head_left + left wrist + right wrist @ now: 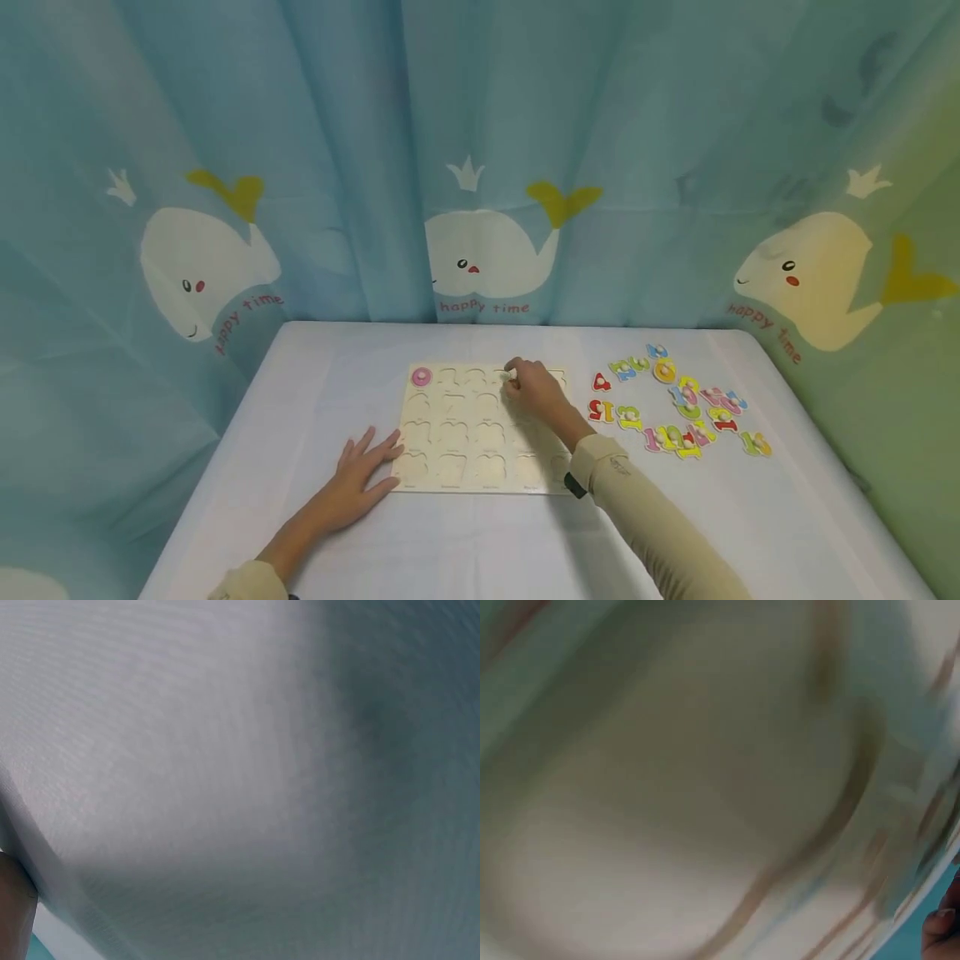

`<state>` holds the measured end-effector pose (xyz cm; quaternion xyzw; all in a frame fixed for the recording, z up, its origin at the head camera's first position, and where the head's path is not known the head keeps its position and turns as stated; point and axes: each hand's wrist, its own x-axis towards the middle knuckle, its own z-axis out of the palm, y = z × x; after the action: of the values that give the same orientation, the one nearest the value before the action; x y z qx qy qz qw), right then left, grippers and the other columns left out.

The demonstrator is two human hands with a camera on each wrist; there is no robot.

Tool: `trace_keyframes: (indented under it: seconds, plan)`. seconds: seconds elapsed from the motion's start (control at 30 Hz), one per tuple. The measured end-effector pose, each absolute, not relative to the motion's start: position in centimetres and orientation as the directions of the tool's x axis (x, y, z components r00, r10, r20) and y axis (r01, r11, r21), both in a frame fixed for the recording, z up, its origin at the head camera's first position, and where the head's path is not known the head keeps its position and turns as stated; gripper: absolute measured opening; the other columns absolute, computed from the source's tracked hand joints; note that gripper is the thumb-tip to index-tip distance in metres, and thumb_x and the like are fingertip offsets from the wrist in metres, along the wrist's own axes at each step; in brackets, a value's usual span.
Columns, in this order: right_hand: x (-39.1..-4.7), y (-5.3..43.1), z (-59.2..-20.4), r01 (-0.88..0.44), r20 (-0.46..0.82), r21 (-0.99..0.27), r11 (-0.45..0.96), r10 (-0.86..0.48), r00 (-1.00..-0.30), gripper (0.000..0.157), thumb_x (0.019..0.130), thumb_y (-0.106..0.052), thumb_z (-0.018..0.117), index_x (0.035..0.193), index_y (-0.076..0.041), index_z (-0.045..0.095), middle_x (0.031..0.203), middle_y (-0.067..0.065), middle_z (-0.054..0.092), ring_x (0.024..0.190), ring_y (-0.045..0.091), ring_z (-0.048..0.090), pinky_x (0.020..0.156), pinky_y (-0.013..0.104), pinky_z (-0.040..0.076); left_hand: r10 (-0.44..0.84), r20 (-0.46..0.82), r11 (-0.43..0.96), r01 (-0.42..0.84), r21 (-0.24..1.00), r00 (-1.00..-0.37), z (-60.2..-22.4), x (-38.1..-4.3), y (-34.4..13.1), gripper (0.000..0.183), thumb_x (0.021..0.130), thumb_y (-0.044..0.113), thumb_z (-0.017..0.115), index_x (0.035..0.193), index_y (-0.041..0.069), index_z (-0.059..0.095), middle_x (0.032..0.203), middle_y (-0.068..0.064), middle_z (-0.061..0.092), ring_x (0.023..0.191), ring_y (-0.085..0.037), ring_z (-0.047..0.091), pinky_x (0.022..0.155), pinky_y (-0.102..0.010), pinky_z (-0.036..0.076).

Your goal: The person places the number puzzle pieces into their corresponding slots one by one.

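Observation:
A pale wooden puzzle board (452, 407) with rows of cut-out recesses lies flat on the white table. One round pink piece (422, 377) sits in its top left recess. My left hand (362, 479) lies spread beside the board, its fingertips right at the left edge. Over the top row, right of the middle, my right hand (534, 388) reaches with bent index finger and thumb; something pale shows between their tips, and I cannot tell whether it is a piece. In the right wrist view, fingertips (939, 924) appear at the lower right corner, beyond the blurred board.
Right of the board lie several coloured number pieces with knobs, among them a red 4 (602, 382), a red and yellow 15 (601, 411) and an orange piece (664, 370). The white table (480, 550) ends at a blue whale-print curtain (345, 167).

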<state>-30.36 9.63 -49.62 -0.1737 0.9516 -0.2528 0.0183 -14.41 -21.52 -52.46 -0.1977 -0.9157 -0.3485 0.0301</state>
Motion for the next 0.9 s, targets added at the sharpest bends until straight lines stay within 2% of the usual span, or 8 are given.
trace_keyframes:
  seconds: [0.17, 0.33, 0.5, 0.7, 0.9]
  plan:
    - [-30.5, 5.9, -50.6, -0.387, 0.091, -0.462, 0.798, -0.392, -0.916, 0.019, 0.089, -0.014, 0.061, 0.106, -0.005, 0.057, 0.080, 0.004, 0.060, 0.076, 0.020, 0.050, 0.062, 0.032, 0.046, 0.337, 0.188, 0.686, 0.377, 0.622, -0.923, -52.4, -14.5, -21.8, 0.045, 0.089, 0.024, 0.064, 0.128, 0.005, 0.056, 0.145, -0.008, 0.039, 0.136, -0.044, 0.016, 0.106, -0.063, 0.000]
    - [-30.8, 3.3, -50.7, -0.383, 0.122, -0.458, 0.802, -0.370, -0.921, 0.023, 0.090, -0.017, 0.063, 0.108, -0.005, 0.055, 0.090, 0.008, 0.061, 0.081, 0.022, 0.054, 0.067, 0.036, 0.050, 0.330, 0.193, 0.685, 0.375, 0.625, -0.924, -52.6, -14.7, -22.0, 0.045, 0.089, 0.025, 0.063, 0.129, 0.007, 0.056, 0.145, -0.006, 0.039, 0.137, -0.044, 0.016, 0.106, -0.063, -0.001]
    - [-31.1, 1.5, -50.6, -0.377, 0.127, -0.449, 0.810, -0.360, -0.924, 0.027, 0.090, -0.018, 0.065, 0.110, -0.005, 0.053, 0.091, 0.008, 0.060, 0.085, 0.023, 0.054, 0.070, 0.037, 0.049, 0.328, 0.176, 0.688, 0.363, 0.628, -0.928, -52.8, -14.9, -21.7, 0.045, 0.090, 0.028, 0.063, 0.130, 0.009, 0.056, 0.146, -0.004, 0.038, 0.138, -0.042, 0.015, 0.106, -0.062, -0.001]
    - [-31.1, -0.1, -50.9, -0.396, 0.149, -0.454, 0.798, -0.370, -0.917, 0.024, 0.089, -0.016, 0.066, 0.107, -0.005, 0.054, 0.089, 0.009, 0.061, 0.082, 0.024, 0.054, 0.070, 0.038, 0.049, 0.335, 0.154, 0.696, 0.355, 0.624, -0.929, -52.8, -14.5, -21.5, 0.045, 0.090, 0.028, 0.062, 0.130, 0.009, 0.055, 0.146, -0.004, 0.038, 0.138, -0.041, 0.016, 0.106, -0.063, 0.000]
    - [-31.4, -0.4, -51.1, -0.477, 0.214, -0.394, 0.786, -0.427, -0.879, 0.025, 0.089, -0.016, 0.067, 0.105, -0.002, 0.054, 0.086, 0.010, 0.063, 0.078, 0.024, 0.055, 0.066, 0.036, 0.050, 0.326, 0.176, 0.665, 0.358, 0.655, -0.929, -52.9, -14.3, -21.3, 0.043, 0.088, 0.025, 0.065, 0.127, 0.008, 0.058, 0.144, -0.005, 0.041, 0.137, -0.043, 0.017, 0.105, -0.063, -0.001]
